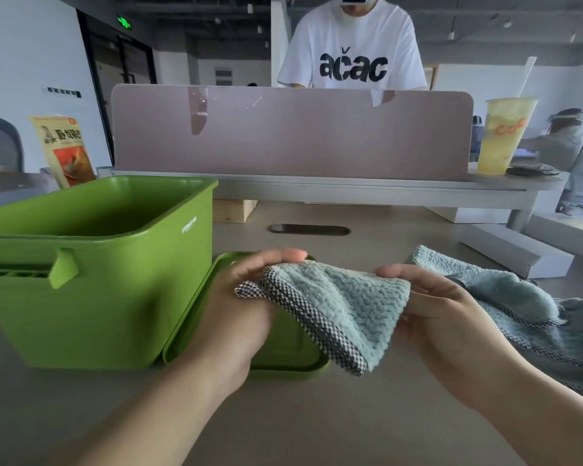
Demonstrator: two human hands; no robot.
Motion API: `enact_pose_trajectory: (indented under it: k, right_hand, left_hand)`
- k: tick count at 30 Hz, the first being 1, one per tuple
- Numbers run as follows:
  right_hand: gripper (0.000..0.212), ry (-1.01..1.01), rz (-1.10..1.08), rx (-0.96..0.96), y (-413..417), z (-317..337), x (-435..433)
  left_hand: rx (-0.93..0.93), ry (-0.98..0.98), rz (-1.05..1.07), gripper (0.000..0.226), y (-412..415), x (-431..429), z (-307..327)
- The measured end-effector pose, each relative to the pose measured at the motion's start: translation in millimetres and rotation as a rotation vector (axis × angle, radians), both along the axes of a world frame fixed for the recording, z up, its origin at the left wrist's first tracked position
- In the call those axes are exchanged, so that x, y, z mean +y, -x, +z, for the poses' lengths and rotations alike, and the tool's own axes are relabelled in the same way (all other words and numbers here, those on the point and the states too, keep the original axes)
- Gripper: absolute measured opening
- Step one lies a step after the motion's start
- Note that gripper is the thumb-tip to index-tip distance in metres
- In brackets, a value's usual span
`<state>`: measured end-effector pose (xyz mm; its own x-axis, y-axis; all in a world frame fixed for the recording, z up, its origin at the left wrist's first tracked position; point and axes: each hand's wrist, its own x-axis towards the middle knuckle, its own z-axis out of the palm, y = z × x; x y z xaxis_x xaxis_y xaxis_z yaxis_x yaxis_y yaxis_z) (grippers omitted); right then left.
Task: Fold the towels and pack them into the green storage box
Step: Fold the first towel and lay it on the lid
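A folded light-blue towel (340, 304) with a checked border hangs in the air between both hands, above the table. My left hand (246, 297) grips its left corner and my right hand (438, 307) grips its right edge. The green storage box (91, 311) stands open on the left, and what I see of its inside holds nothing. Its green lid (283, 348) lies flat beside the box, partly under my left hand and the towel. More blue towel (532, 307) lies crumpled on the table at the right.
A pink desk divider (290, 132) runs across the back, with a person in a white T-shirt behind it. A yellow drink cup (502, 139) stands on the shelf at the right, a snack bag (66, 149) at the left. A cable slot (308, 229) sits mid-table.
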<state>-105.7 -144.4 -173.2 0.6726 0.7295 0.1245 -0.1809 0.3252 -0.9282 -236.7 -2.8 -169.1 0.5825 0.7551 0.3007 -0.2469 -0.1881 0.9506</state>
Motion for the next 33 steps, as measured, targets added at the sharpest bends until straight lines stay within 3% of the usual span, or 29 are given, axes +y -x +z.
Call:
enact_pose_trajectory:
  k: [3,5,8,12,15,18,20,23,30,33]
  right_hand:
    - [0.027,-0.041,0.003,-0.003,2,1,0]
    - [0.028,-0.049,-0.005,-0.013,3,1,0]
    - [0.027,-0.054,-0.005,-0.013,2,1,-1]
    - [0.016,-0.055,0.033,0.040,2,2,-1]
    - [0.017,-0.049,0.059,0.067,3,5,-2]
    - [0.022,-0.009,0.068,0.132,7,4,1]
    - [0.022,0.008,0.108,0.231,10,-1,6]
    - [0.045,0.067,0.167,0.397,15,-7,18]
    - [0.024,0.395,0.029,0.167,20,-1,84]
    - [0.023,0.502,-0.058,0.056,22,-5,108]
  left_hand:
    - [0.073,0.310,-0.062,0.045,-13,3,1]
    - [0.080,0.381,-0.230,0.054,-10,2,-1]
    - [0.064,0.504,-0.466,0.039,0,1,-4]
    - [-0.074,0.723,-0.614,0.053,5,7,0]
    - [0.006,0.705,-0.611,0.063,9,9,5]
    - [0.268,0.476,-0.641,0.038,13,12,7]
    - [0.359,0.432,-0.511,0.037,10,17,0]
    - [0.333,0.430,-0.278,0.026,8,26,-6]
    - [0.369,0.007,0.318,0.020,4,48,-18]
    - [0.296,0.086,0.324,0.032,7,49,-15]
